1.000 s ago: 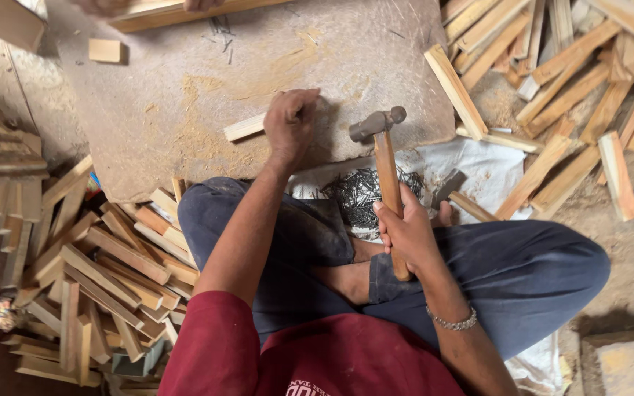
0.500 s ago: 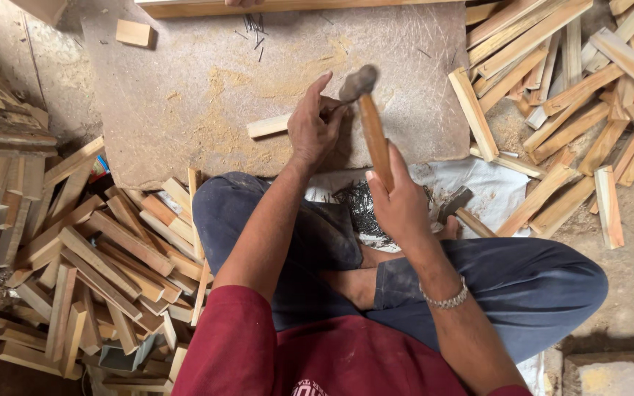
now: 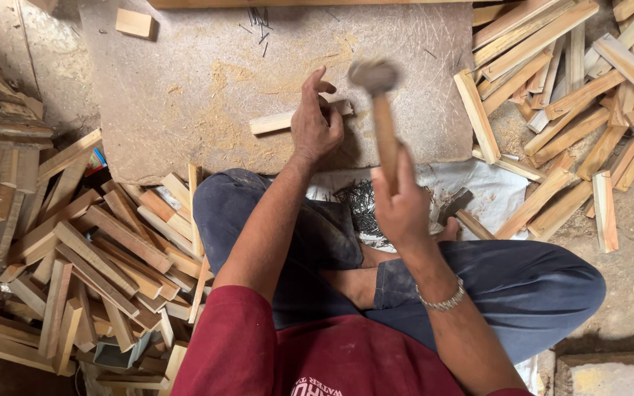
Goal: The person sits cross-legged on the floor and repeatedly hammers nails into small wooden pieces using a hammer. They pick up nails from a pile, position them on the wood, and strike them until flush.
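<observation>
Soft, even daylight, faint shadows; only the hammer head (image 3: 374, 75) is motion-blurred.

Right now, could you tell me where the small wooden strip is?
In the head view the wooden strip lies on the grey work slab, centre frame, pinned under the left hand, just left of the hammer held in the right hand.
</observation>
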{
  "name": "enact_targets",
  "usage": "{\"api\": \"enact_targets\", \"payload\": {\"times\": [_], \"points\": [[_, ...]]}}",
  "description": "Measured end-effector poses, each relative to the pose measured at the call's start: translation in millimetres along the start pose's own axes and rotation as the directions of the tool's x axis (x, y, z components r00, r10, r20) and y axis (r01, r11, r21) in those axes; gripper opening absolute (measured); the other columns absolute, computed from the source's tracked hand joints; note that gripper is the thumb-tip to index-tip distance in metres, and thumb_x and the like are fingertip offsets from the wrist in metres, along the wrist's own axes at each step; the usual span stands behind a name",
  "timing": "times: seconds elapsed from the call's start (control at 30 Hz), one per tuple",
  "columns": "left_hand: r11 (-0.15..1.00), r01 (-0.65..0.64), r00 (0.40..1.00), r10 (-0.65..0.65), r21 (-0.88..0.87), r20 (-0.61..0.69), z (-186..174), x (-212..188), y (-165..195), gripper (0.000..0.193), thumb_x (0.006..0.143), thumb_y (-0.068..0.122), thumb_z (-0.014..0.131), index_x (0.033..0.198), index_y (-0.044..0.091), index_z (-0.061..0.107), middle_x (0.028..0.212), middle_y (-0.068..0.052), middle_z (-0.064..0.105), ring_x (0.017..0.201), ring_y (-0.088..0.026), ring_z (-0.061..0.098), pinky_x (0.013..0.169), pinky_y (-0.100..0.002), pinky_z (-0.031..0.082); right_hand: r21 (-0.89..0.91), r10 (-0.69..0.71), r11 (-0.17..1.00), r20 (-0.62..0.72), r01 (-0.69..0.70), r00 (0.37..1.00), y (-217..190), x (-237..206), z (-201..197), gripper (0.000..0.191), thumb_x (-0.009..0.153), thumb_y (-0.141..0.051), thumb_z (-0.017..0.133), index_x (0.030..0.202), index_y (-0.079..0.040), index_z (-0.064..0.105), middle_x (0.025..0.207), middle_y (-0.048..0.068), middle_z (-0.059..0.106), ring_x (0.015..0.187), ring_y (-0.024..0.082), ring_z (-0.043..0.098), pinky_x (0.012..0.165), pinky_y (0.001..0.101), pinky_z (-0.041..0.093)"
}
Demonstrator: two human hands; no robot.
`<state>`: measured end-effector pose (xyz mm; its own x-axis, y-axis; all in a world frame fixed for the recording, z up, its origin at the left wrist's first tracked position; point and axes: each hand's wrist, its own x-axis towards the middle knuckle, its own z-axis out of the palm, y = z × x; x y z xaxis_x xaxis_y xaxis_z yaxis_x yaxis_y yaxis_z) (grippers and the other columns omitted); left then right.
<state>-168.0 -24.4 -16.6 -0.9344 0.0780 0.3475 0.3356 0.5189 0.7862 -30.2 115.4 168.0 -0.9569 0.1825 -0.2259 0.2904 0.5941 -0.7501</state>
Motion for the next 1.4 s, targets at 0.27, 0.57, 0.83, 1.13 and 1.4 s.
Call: {"api": "enact_targets", "payload": {"times": [0.27,0.57,0.83,1.13,1.4], "points": [[1.0,0.003,0.999,-0.004,-0.021,-0.05,-4.4,-4.6,10.4,0.082,0.081,-0.004,0.065,0.154,0.016,0.032,0.116,-0.004,0.064,0.078,-0.017,0.066,0.068,-0.033,0.054,-0.099,-0.151,0.985,-0.075,0.144,0.986,15.1,1.9,-9.4,0.06,0.102,-0.029,0.06,0.155,-0.009,0.04,0.118,0.031,0.071,0.107,0.048,0.07,0.086,0.0517,0.058],[0.999,0.043,0.999,-0.043,0.015,0.025,-0.8,3.8,4.0,0.072,0.089,0.005,0.069,0.15,0.012,0.033,0.114,-0.004,0.069,0.075,-0.016,0.067,0.061,-0.031,0.055,-0.108,-0.042,0.993,-0.009,0.041,0.999,59.7,-11.4,1.5,0.056,0.101,-0.028,0.064,0.15,-0.009,0.045,0.108,0.028,0.07,0.1,0.047,0.069,0.084,0.0533,0.055],[0.951,-0.149,0.943,0.054,0.271,0.328,-29.8,23.7,44.9,0.049,0.085,0.005,0.067,0.132,0.011,0.06,0.117,-0.008,0.069,0.105,-0.024,0.066,0.094,-0.037,0.054,0.485,0.362,0.773,0.19,-0.408,0.913,75.7,-68.2,-2.5,0.036,0.094,-0.018,0.061,0.128,-0.014,0.052,0.057,-0.001,0.05,0.038,0.007,0.046,0.03,0.0255,0.038],[0.94,0.103,0.99,-0.128,-0.324,-0.054,-67.9,47.3,76.4,0.02,0.092,0.007,0.067,0.112,0.004,0.065,0.116,-0.013,0.057,0.102,-0.025,0.072,0.08,-0.039,0.065,0.612,0.35,0.653,0.278,-0.446,0.895,79.5,-71.6,-11.1,0.02,0.098,-0.019,0.06,0.115,-0.01,0.053,0.06,0.0,0.05,0.039,0.008,0.046,0.033,0.0258,0.039],[0.668,0.708,0.7,-0.706,0.227,-0.107,-114.9,1.9,3.4,0.035,0.095,0.034,0.08,0.107,0.003,0.069,0.108,-0.014,0.067,0.094,-0.024,0.068,0.087,-0.039,0.057,0.651,0.325,0.611,0.313,-0.45,0.893,80.8,-72.0,-12.3,0.023,0.099,-0.019,0.059,0.12,-0.01,0.052,0.061,-0.002,0.051,0.039,0.007,0.046,0.033,0.0254,0.039]]}}
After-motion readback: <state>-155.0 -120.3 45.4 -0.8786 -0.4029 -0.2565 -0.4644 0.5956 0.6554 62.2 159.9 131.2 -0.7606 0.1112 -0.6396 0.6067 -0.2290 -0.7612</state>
